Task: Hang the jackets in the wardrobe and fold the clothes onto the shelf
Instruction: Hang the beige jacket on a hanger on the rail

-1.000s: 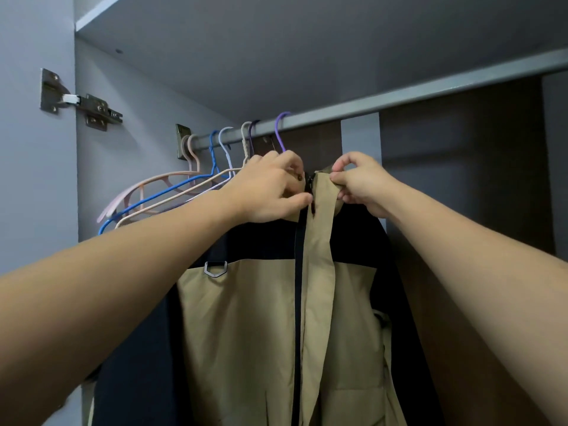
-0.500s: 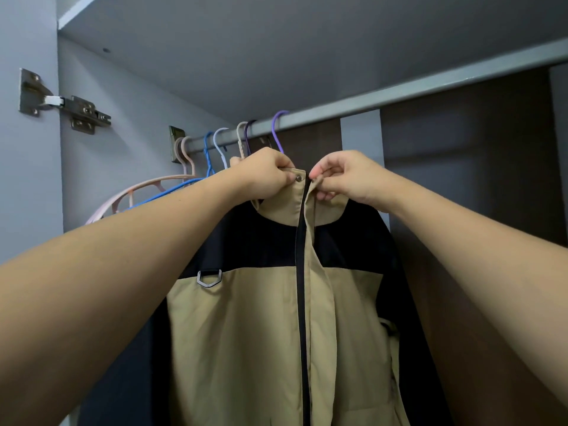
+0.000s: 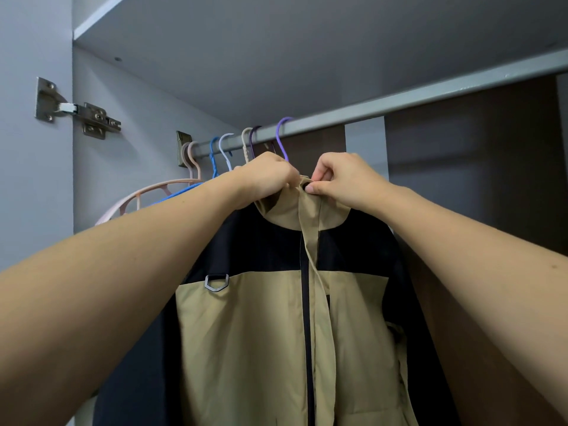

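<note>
A tan and navy jacket (image 3: pixel 246 333) hangs from the purple hanger (image 3: pixel 281 133) on the grey wardrobe rail (image 3: pixel 415 98). Its front is closed up to the tan collar (image 3: pixel 295 210). My left hand (image 3: pixel 264 178) grips the left side of the collar top. My right hand (image 3: pixel 344 176) pinches the right collar flap at the snap, thumb pressed on the fabric. The two hands almost touch at the collar's top edge.
Several empty hangers (image 3: pixel 215 155) in pink, blue, white and beige hang on the rail to the left of the jacket. A metal door hinge (image 3: pixel 80 113) is fixed to the left wall. A shelf underside (image 3: pixel 276 41) runs above the rail. Dark panels stand at the right.
The jacket's front went from open at the neck to closed, with the flap laid across the zip. Both hands stayed at the collar top and moved closer together.
</note>
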The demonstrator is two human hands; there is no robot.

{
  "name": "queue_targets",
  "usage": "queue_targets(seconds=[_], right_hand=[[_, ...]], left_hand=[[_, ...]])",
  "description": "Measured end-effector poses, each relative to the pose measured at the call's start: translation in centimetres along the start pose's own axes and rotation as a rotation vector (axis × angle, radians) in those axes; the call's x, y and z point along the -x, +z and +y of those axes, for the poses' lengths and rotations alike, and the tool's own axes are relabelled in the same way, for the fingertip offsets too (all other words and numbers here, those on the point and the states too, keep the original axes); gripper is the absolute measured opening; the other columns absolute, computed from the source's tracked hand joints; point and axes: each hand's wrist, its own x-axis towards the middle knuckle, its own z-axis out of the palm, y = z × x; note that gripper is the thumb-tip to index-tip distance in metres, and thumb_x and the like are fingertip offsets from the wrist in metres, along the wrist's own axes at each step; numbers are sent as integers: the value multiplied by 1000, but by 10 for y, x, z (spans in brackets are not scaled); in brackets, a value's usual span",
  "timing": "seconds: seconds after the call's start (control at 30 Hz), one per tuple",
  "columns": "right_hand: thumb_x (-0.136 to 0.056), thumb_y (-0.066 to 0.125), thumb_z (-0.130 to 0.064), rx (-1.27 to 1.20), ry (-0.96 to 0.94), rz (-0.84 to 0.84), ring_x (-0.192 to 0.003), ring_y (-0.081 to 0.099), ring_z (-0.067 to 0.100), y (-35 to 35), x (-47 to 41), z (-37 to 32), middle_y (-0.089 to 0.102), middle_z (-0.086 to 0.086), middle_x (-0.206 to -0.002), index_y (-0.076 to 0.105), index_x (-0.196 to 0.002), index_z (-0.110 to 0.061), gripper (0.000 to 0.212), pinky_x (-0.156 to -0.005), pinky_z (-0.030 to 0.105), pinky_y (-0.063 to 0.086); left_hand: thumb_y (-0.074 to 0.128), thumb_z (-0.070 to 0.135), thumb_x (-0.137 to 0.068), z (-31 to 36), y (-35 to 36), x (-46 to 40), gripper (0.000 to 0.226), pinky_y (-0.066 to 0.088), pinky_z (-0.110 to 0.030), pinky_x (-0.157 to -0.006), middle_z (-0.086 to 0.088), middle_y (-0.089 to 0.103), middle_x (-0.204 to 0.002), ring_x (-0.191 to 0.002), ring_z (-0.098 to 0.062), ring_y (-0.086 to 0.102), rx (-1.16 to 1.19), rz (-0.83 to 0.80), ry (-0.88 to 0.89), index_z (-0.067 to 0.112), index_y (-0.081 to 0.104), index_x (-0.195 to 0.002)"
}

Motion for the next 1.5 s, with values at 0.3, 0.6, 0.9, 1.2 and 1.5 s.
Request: queue_targets(seconds=[0.3,0.6,0.9,1.2,1.5], right_hand=[[-90,62,1,-344,67,-99,-61,65,8,1,-5,22,68,1,-74,58,-122,-13,35,-65,23,51],[-87,73,-26,-79,0,-125,-77,46,-2,1,-11,26,40,-14,-95,66,-79,-29,11,-67,7,34],[-85,75,-20,-121,6,-92,-77,46,-1,-1,-10,23,42,-3,-102,72,-87,-18,5,-67,3,35],[-83,77,-22,-100,10,-27,-71,51,-3,-3,-3,31,44,-11,-91,73,-93,-8,17,-63,2,40],[-81,78,-28,-128,80,69,-108,50,16,13,8,44,33,-5,-118,60,-124,-24,47,-105,35,42]], left_hand=[[65,45,-88,-15,7,-9,14,39,-47,-107,7,73,-93,-109,-27,60,-115,29,88,35,72,-82],[63,47,-87,-19,14,-14,22,14,-34,-84,7,72,-90,-84,1,50,-212,135,143,26,72,-90],[69,48,-83,-20,22,-12,19,19,-33,-82,19,60,-68,-75,2,26,-105,232,121,31,75,-89],[66,47,-74,-14,27,-8,16,18,-33,-82,16,67,-75,-86,-6,41,-26,229,92,34,73,-82],[71,47,-82,-16,28,-8,8,26,-35,-94,19,62,-79,-93,-16,23,-84,262,88,39,74,-84]])
